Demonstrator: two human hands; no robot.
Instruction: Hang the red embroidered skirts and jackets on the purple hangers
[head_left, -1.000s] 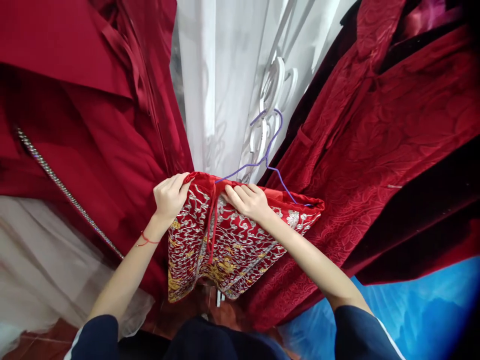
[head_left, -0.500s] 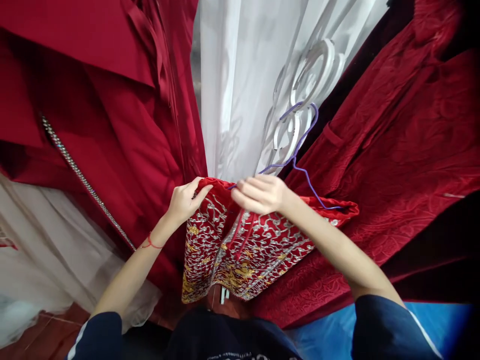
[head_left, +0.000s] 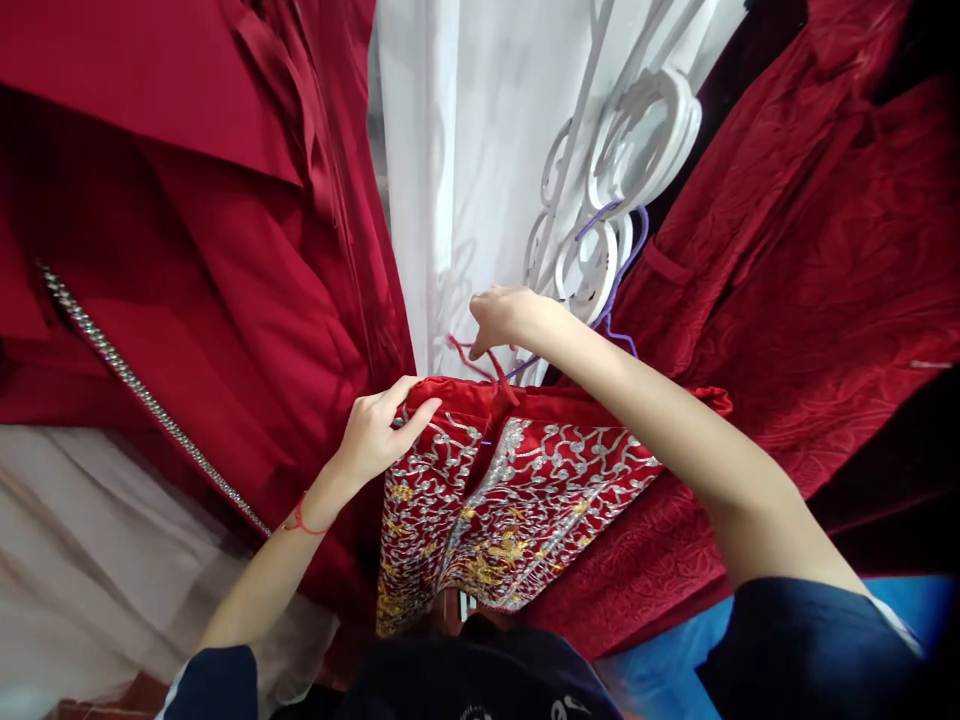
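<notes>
A red skirt [head_left: 517, 500] with silver and gold embroidery hangs in front of me, its plain red waistband running across the top. My left hand [head_left: 379, 430] grips the left end of that waistband between thumb and fingers. Above the waistband, my right hand [head_left: 502, 318] is closed around a thin red drawstring [head_left: 495, 368], part of which loops out below the fingers. Behind my right wrist is a purple wire hanger [head_left: 626, 265], its hook up by the white rings and its lower part hidden by the skirt and my forearm.
Dark red garments [head_left: 225, 250] hang at the left, one with a sparkling trim [head_left: 150, 400]. A patterned red garment [head_left: 810, 300] hangs at the right. White rings [head_left: 649, 140] of a rack stand against a white curtain [head_left: 487, 150]. Pale fabric [head_left: 97, 540] lies lower left.
My right hand has risen from the waistband, lifting the drawstring that hung down the skirt's front. My left hand keeps its hold at the left end.
</notes>
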